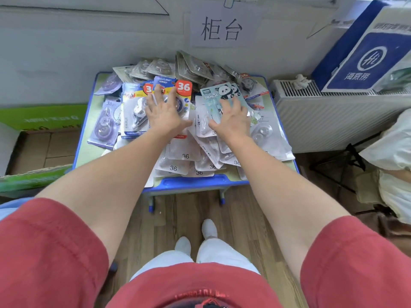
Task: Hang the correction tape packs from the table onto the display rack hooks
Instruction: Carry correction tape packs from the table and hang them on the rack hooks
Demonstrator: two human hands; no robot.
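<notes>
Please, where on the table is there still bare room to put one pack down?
Little. The blue groove along the front rim is bare, and a green strip shows by the left rim beside the purple packs. The middle and back are piled with packs, where the left hand and right hand rest.

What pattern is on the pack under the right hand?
Panda pack: black-and-white pandas on pale blue. Best seen in the head view.

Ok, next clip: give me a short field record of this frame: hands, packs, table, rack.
left hand: spread flat on the blue 36 pack
right hand: fingers spread over the panda pack
table: blue-rimmed, heaped with correction tape packs
display rack: not in view
stage: both hands at the pile
</notes>
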